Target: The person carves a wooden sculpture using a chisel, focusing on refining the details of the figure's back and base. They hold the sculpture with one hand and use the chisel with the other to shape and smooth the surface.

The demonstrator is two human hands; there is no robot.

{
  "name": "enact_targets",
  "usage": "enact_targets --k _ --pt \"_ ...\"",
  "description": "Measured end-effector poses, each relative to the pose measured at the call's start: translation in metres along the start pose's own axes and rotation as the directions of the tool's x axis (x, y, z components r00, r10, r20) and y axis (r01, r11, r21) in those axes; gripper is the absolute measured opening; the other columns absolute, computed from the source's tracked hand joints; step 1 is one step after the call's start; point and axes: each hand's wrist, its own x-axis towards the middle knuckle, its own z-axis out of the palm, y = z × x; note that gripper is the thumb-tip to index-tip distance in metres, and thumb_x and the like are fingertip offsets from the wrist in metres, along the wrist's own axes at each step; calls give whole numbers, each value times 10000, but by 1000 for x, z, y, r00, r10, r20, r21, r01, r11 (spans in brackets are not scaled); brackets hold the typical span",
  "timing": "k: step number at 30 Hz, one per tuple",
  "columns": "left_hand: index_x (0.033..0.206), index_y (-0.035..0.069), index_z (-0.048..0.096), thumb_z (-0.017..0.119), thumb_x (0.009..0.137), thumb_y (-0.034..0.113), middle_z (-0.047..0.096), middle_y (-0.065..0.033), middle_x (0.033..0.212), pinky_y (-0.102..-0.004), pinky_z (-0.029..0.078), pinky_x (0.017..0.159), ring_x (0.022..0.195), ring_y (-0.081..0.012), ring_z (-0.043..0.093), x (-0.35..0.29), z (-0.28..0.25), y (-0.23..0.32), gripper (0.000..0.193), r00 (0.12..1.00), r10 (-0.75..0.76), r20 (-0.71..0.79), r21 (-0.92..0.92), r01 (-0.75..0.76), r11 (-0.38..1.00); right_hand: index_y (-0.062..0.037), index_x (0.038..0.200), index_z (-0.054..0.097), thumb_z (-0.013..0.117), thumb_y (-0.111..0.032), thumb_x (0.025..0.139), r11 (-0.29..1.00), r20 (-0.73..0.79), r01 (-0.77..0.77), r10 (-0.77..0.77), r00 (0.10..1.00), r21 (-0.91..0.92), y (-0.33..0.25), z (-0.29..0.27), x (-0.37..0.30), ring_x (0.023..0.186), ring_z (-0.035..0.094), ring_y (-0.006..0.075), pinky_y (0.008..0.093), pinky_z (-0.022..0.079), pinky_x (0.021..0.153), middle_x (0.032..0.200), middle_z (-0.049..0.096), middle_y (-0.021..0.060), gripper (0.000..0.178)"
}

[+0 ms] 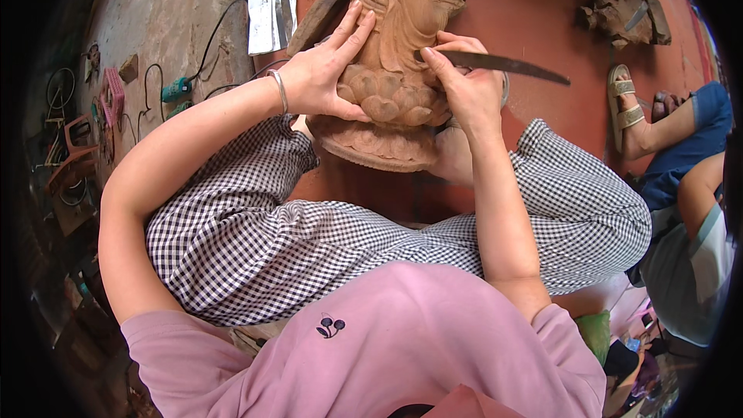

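Note:
Between my legs a brown wooden statue (398, 23) with carved robe folds stands on a lotus-petal base (387, 97). My left hand (329, 70) lies along its left side with the fingers stretched and the thumb spread over the petals. A long dark flat file (511, 63) is gripped in my right hand (468, 81), its pointed far end sticking out to the right. The gripped end reaches the statue's right side, just above the petals; whether it touches the wood I cannot tell. The statue's top is cut off by the frame's upper edge.
Red tile floor (542, 0) surrounds the statue. Behind it leans a dark piece of wood (329, 8) beside a white paper sheet (271, 11). A rough wood chunk (627, 17) lies at far right, near another person's sandalled foot (631, 112). Left are a green power tool (176, 90) and cords.

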Motion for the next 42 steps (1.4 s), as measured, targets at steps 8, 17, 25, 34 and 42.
enact_targets --k 8,17,25,34,42 --pt "1626 108 -51 868 653 574 -65 -254 1672 -478 476 1092 1414 -477 397 0 1 -1 1417 1000 -1 2 15 1 1000 10 926 759 803 -136 848 998 26 18 -16 1000 -54 2 -3 -1 890 688 160 291 543 767 1108 743 115 171" --pt "1624 95 -51 863 660 584 -88 -238 1675 -474 482 1086 1428 -462 384 -1 2 -1 1416 1000 3 8 21 -3 1000 35 925 751 786 -109 851 1000 45 -20 20 999 4 7 -8 2 927 700 171 306 556 798 1126 744 132 166" --pt "1623 89 -50 862 659 594 -82 -236 1676 -468 482 1087 1432 -460 380 -1 1 -1 1421 1000 7 3 19 -7 1000 16 934 764 802 -131 837 981 134 -129 110 985 143 10 -16 9 914 704 188 318 557 807 1094 751 122 180" --pt "1624 93 -54 865 654 582 -76 -246 1673 -467 477 1092 1431 -464 378 -1 2 -1 1422 1000 9 -3 9 -9 1000 -2 936 774 815 -165 824 970 151 -168 143 978 176 16 -18 10 934 703 189 317 549 834 1062 759 104 202" --pt "1627 118 -58 859 651 586 -77 -238 1675 -471 485 1088 1425 -462 390 -2 3 -3 1419 1000 7 -8 23 -7 1000 -8 918 739 803 -143 840 987 151 -163 161 975 1 4 -26 19 803 654 125 297 512 657 925 734 58 169"
